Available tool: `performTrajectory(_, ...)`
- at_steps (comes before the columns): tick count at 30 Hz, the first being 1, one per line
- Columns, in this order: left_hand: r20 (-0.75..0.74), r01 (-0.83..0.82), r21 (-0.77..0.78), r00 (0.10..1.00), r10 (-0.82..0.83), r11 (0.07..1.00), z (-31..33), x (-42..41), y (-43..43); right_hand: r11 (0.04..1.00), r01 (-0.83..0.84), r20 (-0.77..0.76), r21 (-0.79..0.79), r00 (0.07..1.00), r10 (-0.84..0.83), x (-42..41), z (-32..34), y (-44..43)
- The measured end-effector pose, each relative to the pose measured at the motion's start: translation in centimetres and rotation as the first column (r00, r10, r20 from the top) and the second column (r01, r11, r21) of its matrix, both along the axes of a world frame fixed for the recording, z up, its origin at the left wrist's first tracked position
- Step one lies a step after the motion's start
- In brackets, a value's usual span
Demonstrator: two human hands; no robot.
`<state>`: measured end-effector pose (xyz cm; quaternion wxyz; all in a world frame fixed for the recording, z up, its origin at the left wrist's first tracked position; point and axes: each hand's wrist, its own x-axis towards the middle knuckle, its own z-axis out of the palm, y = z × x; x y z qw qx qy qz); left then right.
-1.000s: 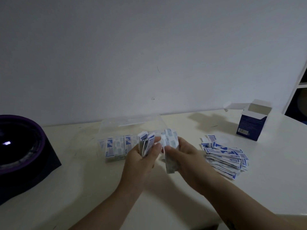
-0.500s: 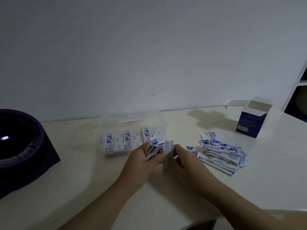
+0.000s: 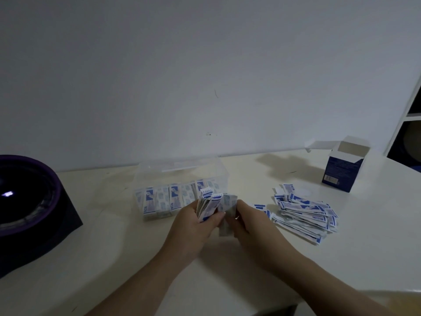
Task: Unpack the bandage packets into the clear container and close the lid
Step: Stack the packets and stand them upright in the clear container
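Pinching flat paper packets (image 3: 208, 205): left grip (image 3: 196, 226) w/ stack, right grip (image 3: 250, 224) on one.

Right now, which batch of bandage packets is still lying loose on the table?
The pile of packets right of the right hand; others stand in the clear container or sit in hands.

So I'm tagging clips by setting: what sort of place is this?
Probably a room at home, not a clinic: a plain white table against a bare wall, a white cubby shelf at the right, and a dark purple-rimmed object at the left.
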<state>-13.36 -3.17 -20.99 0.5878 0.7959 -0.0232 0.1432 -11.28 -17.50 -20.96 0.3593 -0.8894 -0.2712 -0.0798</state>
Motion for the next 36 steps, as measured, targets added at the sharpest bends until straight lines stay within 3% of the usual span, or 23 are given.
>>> performTrajectory(7, 0.131, -0.138, -0.167, 0.978, 0.161, 0.976, 5.0, 0.6, 1.8, 0.993, -0.113, 0.157, -0.042, 0.980, 0.119, 0.9, 9.7, 1.7)
performTrajectory(11, 0.174, -0.205, -0.163, 0.957, 0.233, 0.965, 6.9, 0.7, 4.5, 0.991, -0.111, 0.206, -0.080, 0.970, 0.126, 3.3, 14.0, 4.2)
performTrajectory(14, 0.123, -0.247, 0.024, 0.962, 0.242, 0.969, 7.0, 1.0, 6.7, 0.993, 0.023, 0.237, -0.114, 0.971, 0.005, 7.2, 14.6, 5.5)
performTrajectory(18, -0.043, -0.130, 0.358, 0.987, 0.155, 0.925, 7.1, 0.4, 8.0, 0.951, 0.096, 0.082, -0.293, 0.994, -0.075, 10.7, 11.8, 6.8)
performTrajectory(22, -0.082, -0.063, 0.506, 0.989, 0.121, 0.860, 6.7, 0.3, 8.3, 0.852, 0.124, 0.031, -0.509, 0.992, -0.126, 11.4, 9.8, 7.5)
performTrajectory(25, -0.018, -0.127, 0.465, 0.988, 0.153, 0.876, 6.9, 0.5, 8.5, 0.746, 0.118, 0.051, -0.656, 0.992, -0.113, 11.3, 9.5, 7.8)
performTrajectory(27, 0.009, -0.156, 0.481, 0.985, 0.174, 0.863, 7.2, 0.4, 8.8, 0.691, 0.124, 0.058, -0.713, 0.991, -0.118, 11.3, 9.5, 8.2)
performTrajectory(31, -0.097, -0.065, 0.577, 0.984, 0.147, 0.814, 6.9, 0.3, 9.2, 0.589, 0.160, 0.136, -0.792, 0.987, -0.085, 11.8, 9.5, 8.5)
performTrajectory(36, -0.130, -0.034, 0.563, 0.983, 0.129, 0.826, 6.6, 0.4, 9.7, 0.396, 0.213, 0.227, -0.893, 0.974, -0.012, 13.0, 8.6, 9.2)
